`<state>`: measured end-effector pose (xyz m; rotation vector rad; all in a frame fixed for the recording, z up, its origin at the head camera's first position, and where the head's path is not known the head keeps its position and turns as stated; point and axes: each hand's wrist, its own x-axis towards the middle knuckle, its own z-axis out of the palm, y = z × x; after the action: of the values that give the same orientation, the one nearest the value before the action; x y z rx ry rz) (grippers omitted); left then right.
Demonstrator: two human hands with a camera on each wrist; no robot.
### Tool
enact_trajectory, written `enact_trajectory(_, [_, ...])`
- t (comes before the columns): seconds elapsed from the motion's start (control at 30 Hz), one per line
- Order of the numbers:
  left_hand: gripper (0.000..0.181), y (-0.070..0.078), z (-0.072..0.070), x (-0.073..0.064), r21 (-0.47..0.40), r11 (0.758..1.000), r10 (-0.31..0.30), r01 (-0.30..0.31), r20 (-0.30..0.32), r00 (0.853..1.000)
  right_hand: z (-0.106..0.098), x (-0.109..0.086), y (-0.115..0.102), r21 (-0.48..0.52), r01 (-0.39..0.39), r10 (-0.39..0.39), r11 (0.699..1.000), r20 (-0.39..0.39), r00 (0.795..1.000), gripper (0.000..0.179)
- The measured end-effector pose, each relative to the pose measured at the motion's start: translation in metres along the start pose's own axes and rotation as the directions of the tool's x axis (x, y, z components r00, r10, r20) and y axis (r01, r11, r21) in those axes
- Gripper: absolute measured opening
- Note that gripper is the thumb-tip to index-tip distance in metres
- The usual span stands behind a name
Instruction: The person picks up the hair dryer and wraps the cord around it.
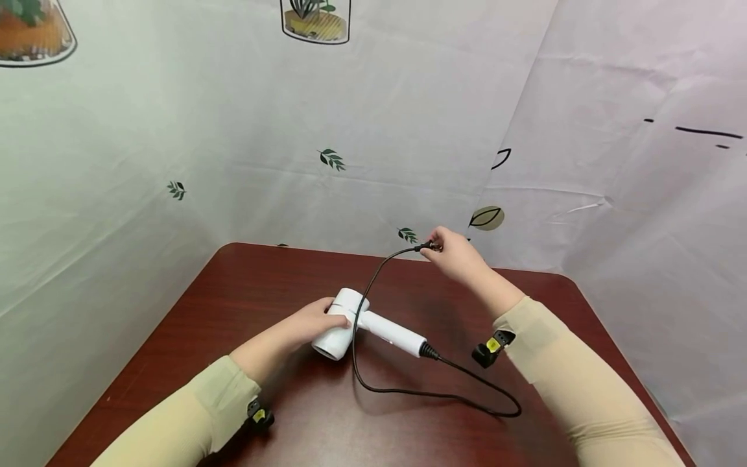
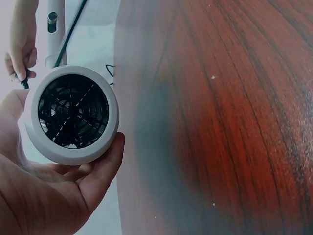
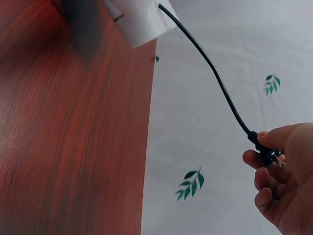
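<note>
A white hair dryer (image 1: 392, 331) is held over the table by my left hand (image 1: 309, 322), whose fingers and thumb wrap its barrel. In the left wrist view the round end of the barrel shows a dark grille (image 2: 73, 111) inside a white ring. The handle points to the right, and a black cord (image 1: 403, 391) leaves its end, loops low and rises across the dryer. Farther back and to the right, my right hand (image 1: 458, 254) pinches the black plug (image 3: 264, 147) at the cord's end between thumb and fingers. Metal prongs stick out of the plug in the right wrist view.
The dark red-brown wooden table (image 1: 280, 272) has rounded far corners. Pale cloth walls (image 1: 373, 130) with printed leaves and jars stand close behind it and on both sides. A small black and yellow device (image 1: 493, 347) is strapped at each wrist.
</note>
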<state>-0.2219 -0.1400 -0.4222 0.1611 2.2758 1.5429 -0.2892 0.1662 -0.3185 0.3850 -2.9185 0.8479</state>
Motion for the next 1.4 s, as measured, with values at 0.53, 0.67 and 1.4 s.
enact_trajectory(0.53, [0.064,-0.001,0.0,-0.002,-0.043,0.999,0.02,-0.018,0.04,0.999,-0.002,0.004,0.033,0.0,-0.093,0.093,0.996,-0.033,0.995,0.027])
enact_trajectory(0.67, [0.063,-0.003,-0.002,-0.001,-0.062,0.998,0.026,-0.023,0.047,0.999,-0.003,0.003,0.039,0.001,-0.112,0.111,0.994,-0.037,0.993,0.027])
enact_trajectory(1.4, [0.066,-0.012,-0.011,-0.001,-0.129,0.992,0.015,-0.011,0.032,0.999,0.007,-0.016,0.095,-0.003,-0.189,0.188,0.982,-0.055,0.981,0.032])
